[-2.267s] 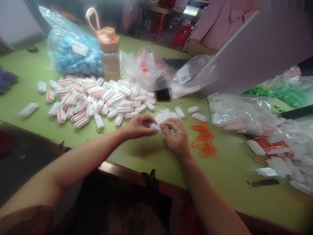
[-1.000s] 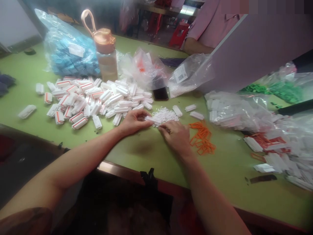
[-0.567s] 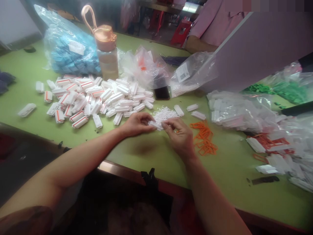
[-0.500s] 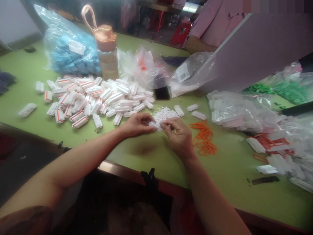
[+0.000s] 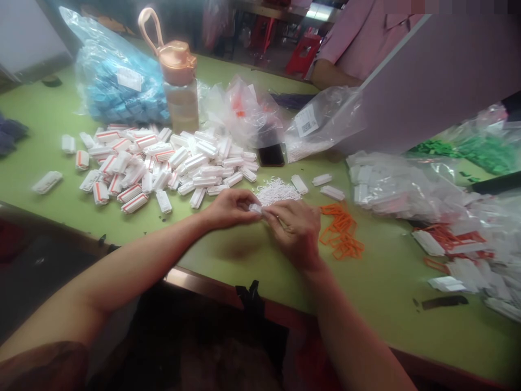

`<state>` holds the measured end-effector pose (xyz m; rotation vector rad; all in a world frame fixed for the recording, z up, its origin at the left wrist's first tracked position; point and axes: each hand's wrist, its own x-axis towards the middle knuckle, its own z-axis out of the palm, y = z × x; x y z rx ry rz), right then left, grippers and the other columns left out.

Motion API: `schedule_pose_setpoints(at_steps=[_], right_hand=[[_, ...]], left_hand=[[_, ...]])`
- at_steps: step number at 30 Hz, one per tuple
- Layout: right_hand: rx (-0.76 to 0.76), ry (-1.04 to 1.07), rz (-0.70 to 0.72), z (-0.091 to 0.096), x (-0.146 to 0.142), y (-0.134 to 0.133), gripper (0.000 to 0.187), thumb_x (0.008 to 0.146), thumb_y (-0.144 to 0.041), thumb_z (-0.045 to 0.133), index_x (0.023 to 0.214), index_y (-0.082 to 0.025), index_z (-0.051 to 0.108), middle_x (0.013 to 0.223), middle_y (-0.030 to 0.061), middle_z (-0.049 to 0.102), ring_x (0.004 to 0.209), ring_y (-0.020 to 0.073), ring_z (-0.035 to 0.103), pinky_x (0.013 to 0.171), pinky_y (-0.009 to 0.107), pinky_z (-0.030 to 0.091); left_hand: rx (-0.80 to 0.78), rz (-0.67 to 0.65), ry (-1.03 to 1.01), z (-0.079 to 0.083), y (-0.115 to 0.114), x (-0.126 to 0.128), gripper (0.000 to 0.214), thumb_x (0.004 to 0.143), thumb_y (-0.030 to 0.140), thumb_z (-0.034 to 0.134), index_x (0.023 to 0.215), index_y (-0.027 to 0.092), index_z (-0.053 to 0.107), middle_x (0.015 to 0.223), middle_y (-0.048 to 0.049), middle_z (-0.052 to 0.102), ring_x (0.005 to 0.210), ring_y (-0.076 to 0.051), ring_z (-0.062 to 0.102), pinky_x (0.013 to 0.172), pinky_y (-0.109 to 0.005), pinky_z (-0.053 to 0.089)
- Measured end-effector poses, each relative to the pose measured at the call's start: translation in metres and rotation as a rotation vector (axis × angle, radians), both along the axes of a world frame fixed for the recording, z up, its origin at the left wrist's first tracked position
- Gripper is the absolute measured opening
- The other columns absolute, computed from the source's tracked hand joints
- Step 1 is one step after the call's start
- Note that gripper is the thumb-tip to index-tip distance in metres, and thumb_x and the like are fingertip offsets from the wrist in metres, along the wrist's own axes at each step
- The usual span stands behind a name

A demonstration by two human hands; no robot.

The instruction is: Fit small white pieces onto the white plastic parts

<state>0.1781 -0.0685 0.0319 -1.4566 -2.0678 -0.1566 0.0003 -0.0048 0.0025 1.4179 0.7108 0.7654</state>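
Observation:
Between my two hands is a small white plastic block (image 5: 255,208). My left hand (image 5: 232,208) grips its left side, thumb below and fingers curled behind. My right hand (image 5: 295,225) is closed at the block's right end, thumb and fingertips pinched there; whether a tiny part sits in that pinch is hidden. Just behind the fingers lies a heap of tiny white plastic pieces (image 5: 277,190). Orange rectangular frames (image 5: 341,233) lie right of my right hand. A large pile of white blocks (image 5: 163,163), some with orange stripes, spreads out beyond my left hand.
A bottle with a peach lid (image 5: 181,81) stands behind the pile, beside a bag of blue pieces (image 5: 122,92). A phone (image 5: 271,156) and clear bags (image 5: 321,119) lie farther back. Bagged white parts (image 5: 386,187) and a dark blade-like tool (image 5: 444,302) are at right. Another person's arm (image 5: 331,75) shows behind.
My right hand has turned and its fingers have closed in against the block's right end, covering more of it. The left hand keeps its hold. The view has shifted slightly.

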Motion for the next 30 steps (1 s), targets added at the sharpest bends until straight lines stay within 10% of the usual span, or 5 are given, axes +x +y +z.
schedule_pose_setpoints(at_steps=[30], right_hand=[[-0.257, 0.487, 0.093, -0.0042, 0.0024, 0.0082, 0.012, 0.086, -0.028, 0.058, 0.078, -0.021, 0.063, 0.082, 0.0036, 0.063, 0.074, 0.0148, 0.057, 0.064, 0.029, 0.046]], left_hand=[[-0.014, -0.053, -0.03, -0.003, 0.0002, 0.0004, 0.037, 0.065, 0.033, 0.079, 0.092, 0.011, 0.066, 0.075, -0.0024, 0.068, 0.064, -0.007, 0.061, 0.059, -0.019, 0.048]])
